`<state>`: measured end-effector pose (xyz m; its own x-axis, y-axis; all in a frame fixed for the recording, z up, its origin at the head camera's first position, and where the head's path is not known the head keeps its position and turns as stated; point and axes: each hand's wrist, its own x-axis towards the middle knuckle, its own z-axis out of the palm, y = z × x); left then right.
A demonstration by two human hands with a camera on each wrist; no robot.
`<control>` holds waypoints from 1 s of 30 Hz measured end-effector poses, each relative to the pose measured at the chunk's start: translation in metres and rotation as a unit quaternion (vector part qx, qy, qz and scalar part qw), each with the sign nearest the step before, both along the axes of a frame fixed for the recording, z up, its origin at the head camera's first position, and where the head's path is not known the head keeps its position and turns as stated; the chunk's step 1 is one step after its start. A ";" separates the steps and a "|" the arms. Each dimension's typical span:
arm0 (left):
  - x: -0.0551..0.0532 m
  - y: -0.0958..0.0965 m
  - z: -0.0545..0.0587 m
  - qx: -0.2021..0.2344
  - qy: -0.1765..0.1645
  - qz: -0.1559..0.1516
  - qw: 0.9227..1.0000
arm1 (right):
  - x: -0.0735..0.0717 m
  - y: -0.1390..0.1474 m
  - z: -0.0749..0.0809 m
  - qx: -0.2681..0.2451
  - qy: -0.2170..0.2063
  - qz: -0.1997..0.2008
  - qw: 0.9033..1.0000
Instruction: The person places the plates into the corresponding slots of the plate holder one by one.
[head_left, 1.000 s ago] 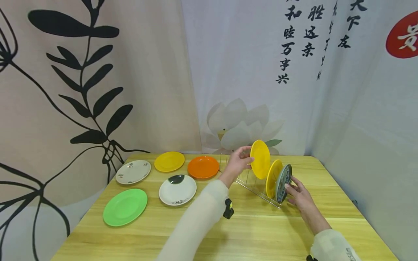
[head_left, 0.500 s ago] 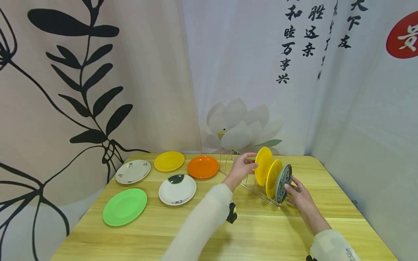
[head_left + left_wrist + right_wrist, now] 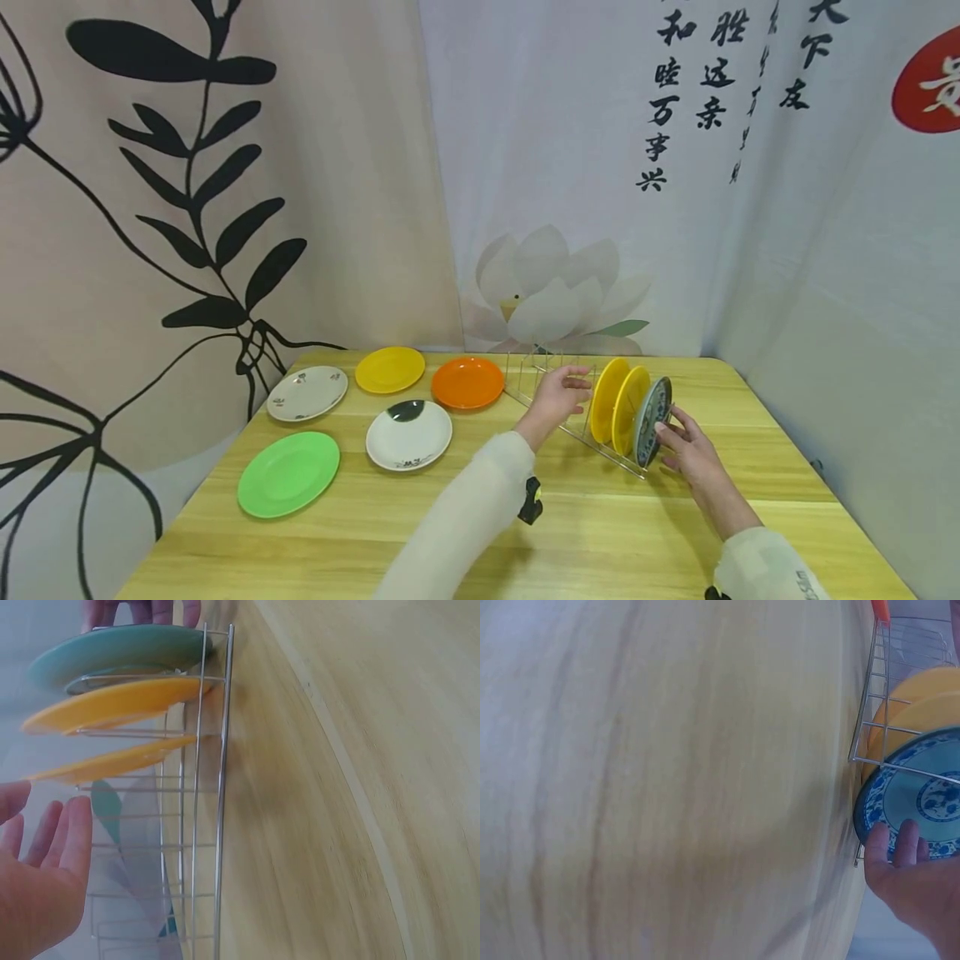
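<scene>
My left hand (image 3: 558, 400) is just left of the nearer yellow plate (image 3: 606, 402), its fingers extended and holding nothing. In the left wrist view, a small gap shows between the left fingers (image 3: 75, 832) and that plate's edge. Two yellow plates stand on edge in a wire dish rack (image 3: 581, 433), with a blue-patterned plate (image 3: 652, 422) upright to their right. My right hand (image 3: 693, 454) touches this patterned plate from the right; in the right wrist view its fingers (image 3: 877, 840) lie against the decorated face.
Left of the rack, an orange plate (image 3: 467, 383), a yellow plate (image 3: 390, 370), a white floral plate (image 3: 307, 393), a white plate with a dark patch (image 3: 408, 442) and a green plate (image 3: 288, 475) lie flat on the wooden table (image 3: 600, 542). A printed curtain (image 3: 360, 167) hangs behind.
The left hand has lowered the yellow plate into the rack beside the other yellow one, let go of it and drawn slightly left. The right hand has stayed at the patterned plate.
</scene>
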<state>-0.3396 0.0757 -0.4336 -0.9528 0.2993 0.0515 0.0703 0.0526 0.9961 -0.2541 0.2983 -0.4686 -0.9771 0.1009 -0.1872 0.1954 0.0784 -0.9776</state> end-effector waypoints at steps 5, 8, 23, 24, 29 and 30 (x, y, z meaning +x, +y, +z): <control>-0.001 -0.010 0.001 -0.001 0.001 0.002 1.000 | 0.000 0.001 -0.001 0.000 0.000 0.004 1.000; -0.002 -0.018 0.003 -0.003 0.004 0.005 1.000 | 0.000 0.001 -0.002 0.002 0.000 0.006 1.000; -0.007 -0.069 0.012 0.018 -0.009 0.019 1.000 | -0.002 0.002 -0.002 -0.006 -0.004 -0.003 1.000; -0.007 -0.074 0.013 0.018 -0.011 0.023 1.000 | -0.002 0.002 -0.002 -0.006 -0.003 -0.003 1.000; -0.013 -0.098 0.008 0.022 -0.029 0.051 0.998 | -0.002 0.001 -0.002 -0.007 0.000 -0.001 1.000; -0.014 -0.103 0.007 0.024 -0.033 0.056 0.998 | -0.002 0.001 -0.002 -0.009 0.001 -0.002 1.000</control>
<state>-0.3538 -0.0269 -0.4269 -0.9817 0.1903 0.0000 0.0015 0.0078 1.0000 -0.2559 0.2992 -0.4707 -0.9770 0.1013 -0.1876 0.1943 0.0606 -0.9791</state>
